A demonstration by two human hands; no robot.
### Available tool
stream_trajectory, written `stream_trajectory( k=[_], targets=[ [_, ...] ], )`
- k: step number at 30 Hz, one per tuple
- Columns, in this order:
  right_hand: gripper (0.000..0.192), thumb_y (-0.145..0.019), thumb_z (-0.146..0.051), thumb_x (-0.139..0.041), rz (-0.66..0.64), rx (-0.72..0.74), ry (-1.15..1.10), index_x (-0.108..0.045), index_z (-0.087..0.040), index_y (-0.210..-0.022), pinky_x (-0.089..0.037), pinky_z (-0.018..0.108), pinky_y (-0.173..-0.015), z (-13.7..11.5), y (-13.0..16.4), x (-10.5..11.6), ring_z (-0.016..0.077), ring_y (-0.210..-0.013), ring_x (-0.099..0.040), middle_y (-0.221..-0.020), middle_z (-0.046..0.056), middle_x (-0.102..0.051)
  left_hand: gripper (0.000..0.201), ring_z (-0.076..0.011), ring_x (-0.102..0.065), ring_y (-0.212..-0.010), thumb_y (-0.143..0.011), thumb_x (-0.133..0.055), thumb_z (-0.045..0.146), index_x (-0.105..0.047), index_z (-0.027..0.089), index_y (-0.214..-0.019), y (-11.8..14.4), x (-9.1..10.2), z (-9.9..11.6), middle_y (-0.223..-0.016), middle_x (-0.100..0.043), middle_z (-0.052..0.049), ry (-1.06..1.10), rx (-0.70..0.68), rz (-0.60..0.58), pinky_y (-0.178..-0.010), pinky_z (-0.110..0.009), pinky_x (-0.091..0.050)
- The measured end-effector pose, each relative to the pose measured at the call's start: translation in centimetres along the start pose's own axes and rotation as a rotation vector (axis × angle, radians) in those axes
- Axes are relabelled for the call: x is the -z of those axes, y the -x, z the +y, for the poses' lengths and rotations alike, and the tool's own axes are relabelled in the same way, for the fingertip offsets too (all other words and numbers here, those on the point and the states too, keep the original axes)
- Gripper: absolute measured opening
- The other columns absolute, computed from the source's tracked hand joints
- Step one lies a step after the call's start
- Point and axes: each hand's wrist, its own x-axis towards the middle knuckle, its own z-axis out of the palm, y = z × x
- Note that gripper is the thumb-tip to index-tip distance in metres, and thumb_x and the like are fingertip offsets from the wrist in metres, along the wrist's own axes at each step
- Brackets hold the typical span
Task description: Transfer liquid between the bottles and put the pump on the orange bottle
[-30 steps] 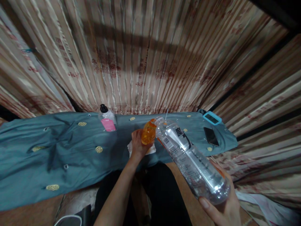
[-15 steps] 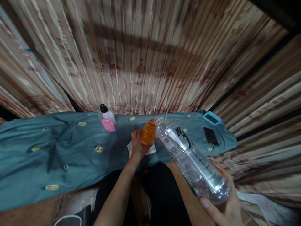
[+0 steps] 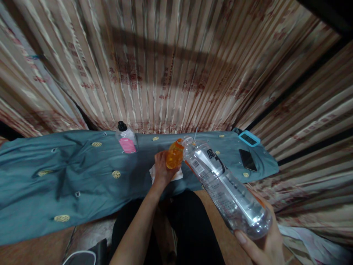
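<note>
My left hand (image 3: 162, 170) is wrapped round a small orange bottle (image 3: 174, 154), which leans toward the right over a white tissue (image 3: 177, 174). By its base end, my right hand (image 3: 259, 239) holds a large clear plastic bottle (image 3: 223, 187) with black lettering. This bottle is tilted, its neck pointing up and left. Its mouth meets the orange bottle's mouth, or nearly so; whether they touch I cannot tell. How much liquid the clear bottle holds is hard to make out.
A clear bottle with a pink label and black cap (image 3: 127, 140) stands at the left on the teal patterned cloth (image 3: 91, 165). To the right lie a dark phone (image 3: 248, 160) and a blue-framed device (image 3: 249, 138). Pleated curtains (image 3: 165, 73) hang behind.
Almost nothing differs. Both hands and both bottles keep the same pose, and the view has shifted very slightly.
</note>
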Motion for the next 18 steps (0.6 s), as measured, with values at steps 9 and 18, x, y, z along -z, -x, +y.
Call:
stream_trajectory(
  k=[9, 18],
  targets=[
    [0.08, -0.067, -0.06, -0.075, -0.002, 0.04, 0.03, -0.047, -0.021, -0.132, -0.04, 0.039, -0.102, 0.14, -0.15, 0.1, 0.0331, -0.124, -0.052, -0.131, 0.011, -0.055, 0.06, -0.0297, -0.056, -0.109, -0.061, -0.084, 0.029, -0.055, 0.019, -0.114, -0.06, 0.2, 0.08, -0.111, -0.061, -0.009, -0.002, -0.001, -0.021, -0.095, -0.047, -0.05],
    [0.08, -0.068, -0.061, -0.074, 0.0, 0.056, 0.052, -0.047, -0.02, -0.131, -0.04, 0.04, -0.101, -0.04, -0.2, 0.21, 0.0324, -0.12, -0.054, -0.128, 0.011, -0.057, 0.06, -0.0294, -0.058, -0.107, -0.059, -0.084, 0.025, -0.055, 0.02, -0.111, -0.11, -0.08, 0.03, -0.11, -0.062, -0.008, 0.001, -0.022, 0.017, -0.094, -0.047, -0.051]
  ],
)
